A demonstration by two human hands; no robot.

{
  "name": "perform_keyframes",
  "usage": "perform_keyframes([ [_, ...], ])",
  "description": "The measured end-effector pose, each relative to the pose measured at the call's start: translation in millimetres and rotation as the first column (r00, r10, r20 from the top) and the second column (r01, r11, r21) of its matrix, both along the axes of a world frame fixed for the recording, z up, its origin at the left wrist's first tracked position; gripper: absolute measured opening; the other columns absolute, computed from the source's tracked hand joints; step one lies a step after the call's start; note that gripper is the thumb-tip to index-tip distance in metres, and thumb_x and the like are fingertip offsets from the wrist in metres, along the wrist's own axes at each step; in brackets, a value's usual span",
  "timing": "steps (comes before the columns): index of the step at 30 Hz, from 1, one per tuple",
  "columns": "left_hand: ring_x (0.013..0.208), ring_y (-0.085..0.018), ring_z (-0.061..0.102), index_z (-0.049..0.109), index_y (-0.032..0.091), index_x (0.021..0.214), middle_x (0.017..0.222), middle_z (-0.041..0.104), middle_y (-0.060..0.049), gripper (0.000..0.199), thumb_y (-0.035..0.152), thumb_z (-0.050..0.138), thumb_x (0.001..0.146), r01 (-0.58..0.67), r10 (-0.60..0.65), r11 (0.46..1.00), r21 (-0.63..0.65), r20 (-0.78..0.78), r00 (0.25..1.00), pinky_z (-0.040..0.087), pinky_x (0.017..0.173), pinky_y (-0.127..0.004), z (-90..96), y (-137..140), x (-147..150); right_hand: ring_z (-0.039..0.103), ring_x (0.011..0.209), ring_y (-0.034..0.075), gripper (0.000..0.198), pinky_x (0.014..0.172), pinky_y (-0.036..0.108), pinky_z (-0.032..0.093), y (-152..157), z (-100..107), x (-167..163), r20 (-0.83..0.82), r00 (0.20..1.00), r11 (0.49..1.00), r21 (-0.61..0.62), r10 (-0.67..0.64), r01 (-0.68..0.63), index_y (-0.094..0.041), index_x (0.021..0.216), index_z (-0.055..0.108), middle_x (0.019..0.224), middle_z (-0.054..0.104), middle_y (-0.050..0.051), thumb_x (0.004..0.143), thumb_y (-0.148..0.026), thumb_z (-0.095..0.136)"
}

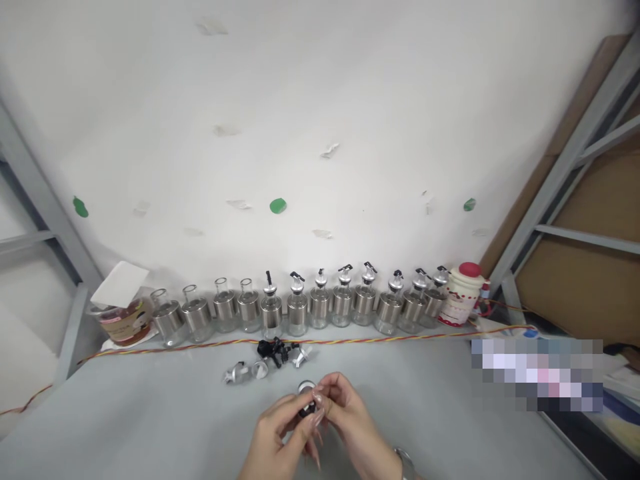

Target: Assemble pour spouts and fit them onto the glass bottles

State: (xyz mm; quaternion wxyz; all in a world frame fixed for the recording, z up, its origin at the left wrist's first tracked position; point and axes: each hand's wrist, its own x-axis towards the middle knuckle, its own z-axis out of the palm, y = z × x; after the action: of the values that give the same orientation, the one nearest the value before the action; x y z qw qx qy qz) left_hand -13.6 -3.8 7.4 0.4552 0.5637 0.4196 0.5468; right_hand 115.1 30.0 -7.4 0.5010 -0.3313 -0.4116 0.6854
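Observation:
My left hand (pixel 283 427) and my right hand (pixel 349 421) meet above the front middle of the table. Between their fingertips they pinch a silver and black bottle pourer (pixel 306 386), partly covered by the fingers. Just beyond the hands lies a small heap of loose parts: black flip-top pieces (pixel 276 351), a silver pourer cap (pixel 301 358), and more silver caps with clear plastic (pixel 238 373). Behind them stands a row of glass bottles with steel bands. Several at the left have open necks, like this glass bottle (pixel 197 316); the others carry pourers, like this fitted bottle (pixel 365 297).
A red and yellow twisted cord (pixel 330 341) runs across the grey table (pixel 165 413) before the bottles. A clear tub (pixel 125 323) with white paper on it stands at left. At right are a cream jar with a red lid (pixel 463 297) and a blurred-out patch.

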Motion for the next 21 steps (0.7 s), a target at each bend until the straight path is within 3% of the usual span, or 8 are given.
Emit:
perform_keyframes([
  [4, 0.048, -0.008, 0.053, 0.067, 0.022, 0.097, 0.064, 0.053, 0.001, 0.026, 0.032, 0.058, 0.074, 0.075, -0.072, 0.996, -0.049, 0.06, 0.996, 0.047, 0.046, -0.021, 0.8, 3.0, -2.6, 0.053, 0.058, 0.012, 0.036, 0.055, 0.024, 0.04, -0.7, 4.6, 0.6, -0.047, 0.992, 0.993, -0.022, 0.117, -0.118, -0.015, 0.09, 0.055, 0.071, 0.057, 0.001, 0.066, -0.039, 0.068],
  [9, 0.042, -0.007, 0.055, 0.069, 0.025, 0.092, 0.061, 0.055, 0.002, 0.024, 0.035, 0.061, 0.072, 0.16, -0.139, 0.983, -0.09, 0.203, 0.969, 0.045, 0.042, -0.019, 0.8, 6.8, -3.8, 0.054, 0.051, 0.012, 0.028, 0.053, 0.025, 0.038, -0.4, 10.8, 2.2, -0.02, 0.956, 0.953, 0.089, 0.293, -0.29, -0.013, 0.075, 0.06, 0.058, 0.053, 0.0, 0.077, -0.04, 0.056],
  [14, 0.04, -0.007, 0.056, 0.07, 0.027, 0.088, 0.057, 0.056, 0.002, 0.022, 0.035, 0.064, 0.069, 0.215, -0.183, 0.97, -0.111, 0.248, 0.951, 0.043, 0.041, -0.018, 7.5, 5.9, -3.6, 0.052, 0.054, 0.013, 0.031, 0.057, 0.026, 0.04, 1.4, 16.1, 7.2, 0.086, 0.963, 0.952, 0.148, 0.257, -0.267, -0.013, 0.069, 0.062, 0.059, 0.056, 0.001, 0.073, -0.043, 0.059],
  [21, 0.039, -0.006, 0.054, 0.07, 0.025, 0.09, 0.062, 0.055, 0.002, 0.023, 0.032, 0.066, 0.068, 0.18, -0.152, 0.977, -0.113, 0.223, 0.963, 0.045, 0.04, -0.018, 14.1, 2.9, 0.5, 0.049, 0.055, 0.011, 0.027, 0.055, 0.022, 0.039, 2.2, 13.4, 6.8, 0.063, 0.963, 0.949, 0.168, 0.261, -0.269, -0.012, 0.073, 0.062, 0.061, 0.055, 0.001, 0.076, -0.039, 0.057],
])
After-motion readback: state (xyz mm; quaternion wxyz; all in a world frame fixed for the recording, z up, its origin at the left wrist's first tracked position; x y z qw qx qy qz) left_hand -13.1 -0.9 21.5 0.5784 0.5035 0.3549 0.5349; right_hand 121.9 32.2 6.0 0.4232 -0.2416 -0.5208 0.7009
